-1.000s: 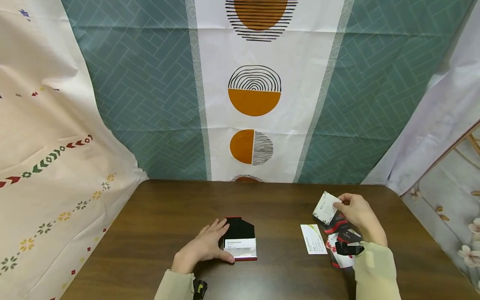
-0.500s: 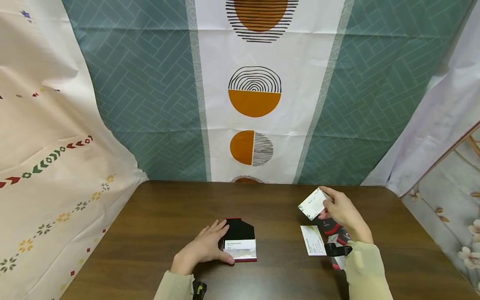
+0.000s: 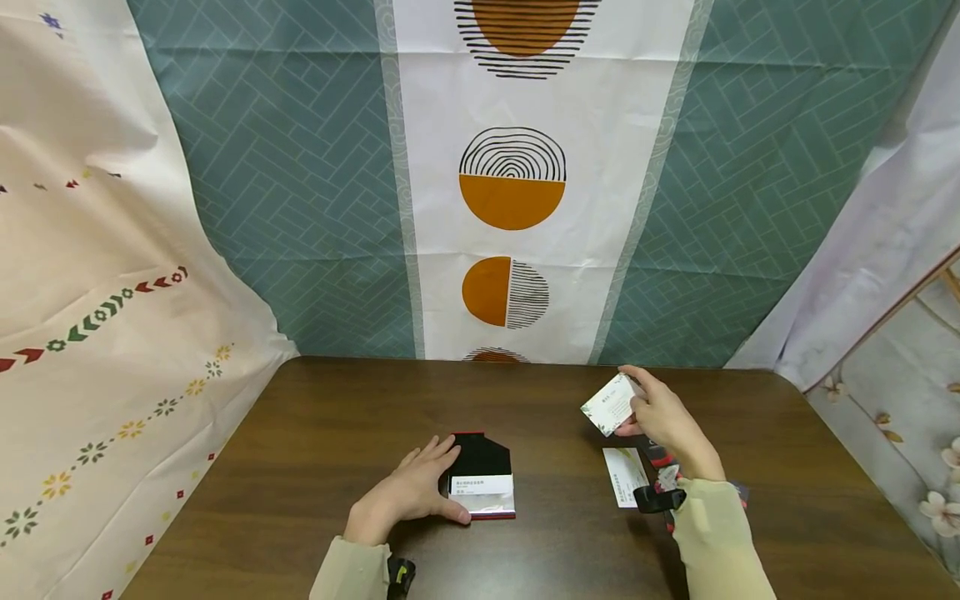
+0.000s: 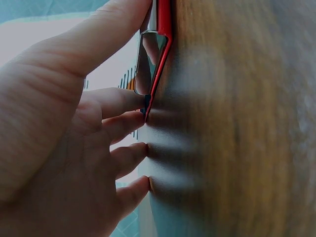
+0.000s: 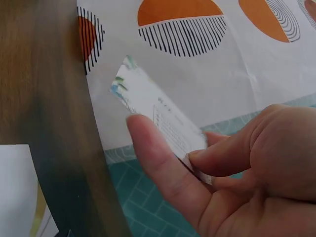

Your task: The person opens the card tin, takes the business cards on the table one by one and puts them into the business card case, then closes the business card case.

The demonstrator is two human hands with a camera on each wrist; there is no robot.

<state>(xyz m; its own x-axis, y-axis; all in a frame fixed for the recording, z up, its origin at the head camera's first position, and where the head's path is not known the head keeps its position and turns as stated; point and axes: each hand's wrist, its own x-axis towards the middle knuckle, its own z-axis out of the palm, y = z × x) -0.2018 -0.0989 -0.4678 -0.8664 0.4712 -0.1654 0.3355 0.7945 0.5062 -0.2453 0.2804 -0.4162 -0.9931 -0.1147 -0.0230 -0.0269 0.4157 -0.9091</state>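
My right hand [image 3: 671,421] pinches a white business card [image 3: 611,404] with small leaf prints at its corners. The card is raised and tilted above the table's back right. In the right wrist view the thumb [image 5: 227,155] lies across one end of this card [image 5: 158,106]. My left hand [image 3: 412,492] rests with spread, fairly straight fingers at the left edge of a black card holder [image 3: 480,458] with red edges. The thumb touches its near left corner. A white card [image 3: 483,485] sits in its clear pocket. In the left wrist view fingertips [image 4: 133,150] touch the tabletop.
A white and green business card [image 3: 624,477] lies left of the right wrist. Several dark, red and white cards [image 3: 666,477] lie partly hidden under the right forearm. A patterned curtain [image 3: 510,208] hangs behind the brown table [image 3: 360,400].
My right hand has lifted the leaf-print card off the pile and carried it leftward, tilting it. The left hand and the card holder have stayed in place.
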